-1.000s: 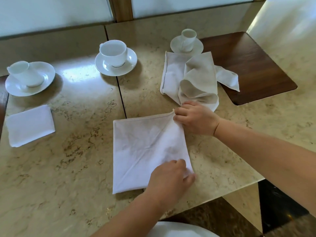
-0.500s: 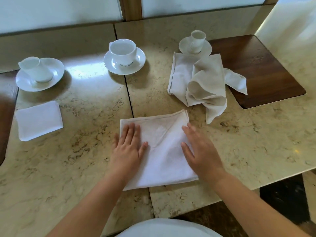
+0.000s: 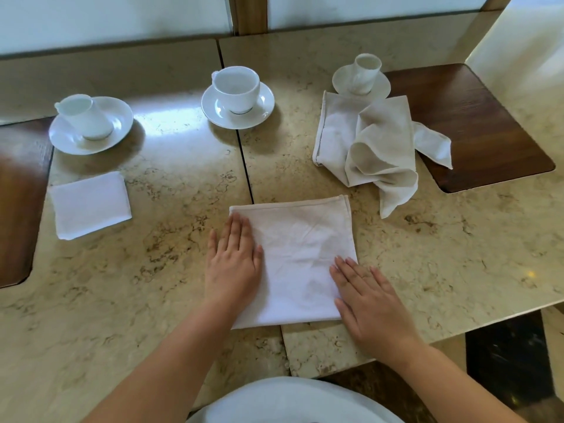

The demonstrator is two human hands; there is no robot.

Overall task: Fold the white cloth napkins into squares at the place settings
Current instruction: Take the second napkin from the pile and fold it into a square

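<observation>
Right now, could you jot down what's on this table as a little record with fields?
Surface: marble-look table with dark wood insets
Napkin in work: folded flat, near the front edge
Left hand: flat, pressing its left side
Right hand: flat, on its lower right corner
Finished napkin: small square, at left
Unfolded napkin: rumpled, at right, partly over a wood inset
Cups on saucers: three, left, middle, right

Both palms now apart on napkin (image 3: 297,257) edges
</observation>
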